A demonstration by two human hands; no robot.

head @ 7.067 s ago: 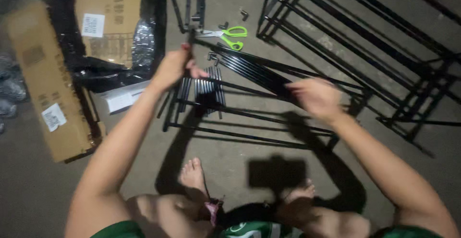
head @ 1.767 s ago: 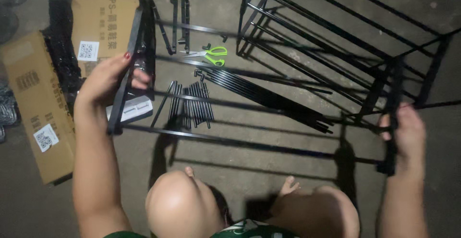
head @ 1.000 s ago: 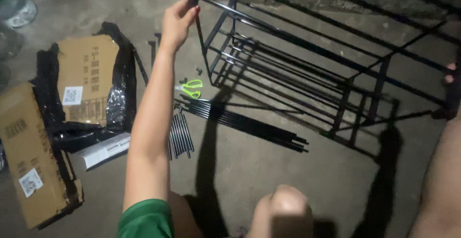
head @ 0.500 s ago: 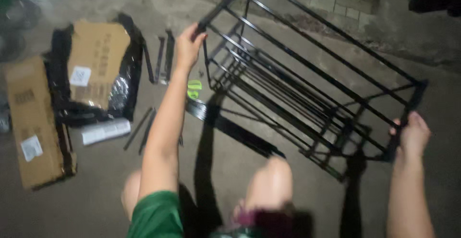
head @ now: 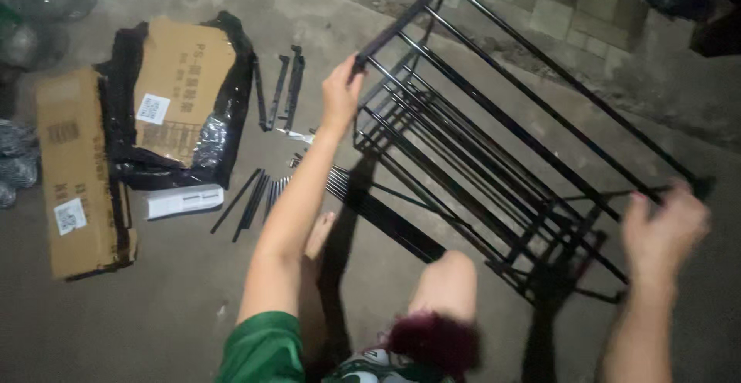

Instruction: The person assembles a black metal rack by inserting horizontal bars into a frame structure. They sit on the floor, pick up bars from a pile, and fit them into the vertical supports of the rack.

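A black metal rack frame (head: 494,128) of several long parallel rods stands tilted over the concrete floor in front of me. My left hand (head: 342,89) grips the rack's upper left end bar. At the lower right my right hand (head: 664,225) closes around the rack's far end. My knees and a bare foot (head: 318,236) show below, between my arms.
Loose black rods (head: 251,198) and flat bars (head: 282,93) lie on the floor left of the rack. Two cardboard boxes (head: 73,174) (head: 181,82), one on black plastic wrap, and a white packet (head: 184,201) lie at the left. Paving stones (head: 556,5) run along the top.
Seated with small parts seven seconds ago, I have since taken the rack by both ends and lifted it; over the last half second it has tilted and shifted slightly right.
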